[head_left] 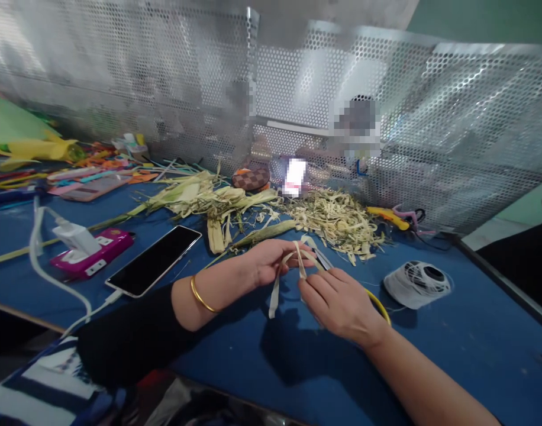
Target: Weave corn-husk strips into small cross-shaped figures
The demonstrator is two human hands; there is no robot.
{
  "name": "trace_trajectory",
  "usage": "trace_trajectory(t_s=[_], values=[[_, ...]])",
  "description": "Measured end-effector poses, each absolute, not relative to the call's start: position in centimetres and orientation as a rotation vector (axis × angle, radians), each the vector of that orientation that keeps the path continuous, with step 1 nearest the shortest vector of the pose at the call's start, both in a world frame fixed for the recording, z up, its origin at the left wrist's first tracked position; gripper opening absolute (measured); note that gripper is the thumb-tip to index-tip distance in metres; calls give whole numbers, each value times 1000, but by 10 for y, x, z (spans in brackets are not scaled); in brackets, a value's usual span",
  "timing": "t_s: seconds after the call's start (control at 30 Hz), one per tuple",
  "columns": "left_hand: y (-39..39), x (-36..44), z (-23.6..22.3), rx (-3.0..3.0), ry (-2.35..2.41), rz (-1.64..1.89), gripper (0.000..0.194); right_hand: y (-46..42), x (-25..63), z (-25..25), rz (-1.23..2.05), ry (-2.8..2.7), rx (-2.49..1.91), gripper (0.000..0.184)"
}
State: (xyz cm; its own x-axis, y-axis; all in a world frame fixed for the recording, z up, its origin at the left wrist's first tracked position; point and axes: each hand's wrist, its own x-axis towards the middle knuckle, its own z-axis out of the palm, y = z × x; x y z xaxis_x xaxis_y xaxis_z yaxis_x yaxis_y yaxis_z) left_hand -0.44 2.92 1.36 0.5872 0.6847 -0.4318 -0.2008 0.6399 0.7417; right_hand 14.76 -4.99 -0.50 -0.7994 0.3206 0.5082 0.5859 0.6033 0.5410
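My left hand (273, 260) is closed lightly on a pale strip of dried husk (274, 296), its fingers pointing right. The strip loops over near my fingertips, and one end hangs down. Closed in a pinch, my right hand (342, 302) grips the other part of the same strip. Just behind the right hand a pair of scissors shows, its metal blades (323, 259) up by the fingers and a yellow handle (380, 306) past the wrist. Part of the scissors is hidden by the hand.
Beyond my hands lie corn husks (195, 195) and a heap of shredded husk (337, 219). White thread spool (416, 284) stands right. On the left are a phone (155, 260), a magenta power strip (93, 254) and cables. A perforated metal screen (297, 77) borders the blue table (333, 384).
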Motion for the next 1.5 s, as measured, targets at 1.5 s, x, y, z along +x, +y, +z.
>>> trace_trajectory(t_s=[1.5], values=[[18, 2, 12, 820, 759, 722, 19, -21, 166, -16, 155, -1496, -1611, 27]])
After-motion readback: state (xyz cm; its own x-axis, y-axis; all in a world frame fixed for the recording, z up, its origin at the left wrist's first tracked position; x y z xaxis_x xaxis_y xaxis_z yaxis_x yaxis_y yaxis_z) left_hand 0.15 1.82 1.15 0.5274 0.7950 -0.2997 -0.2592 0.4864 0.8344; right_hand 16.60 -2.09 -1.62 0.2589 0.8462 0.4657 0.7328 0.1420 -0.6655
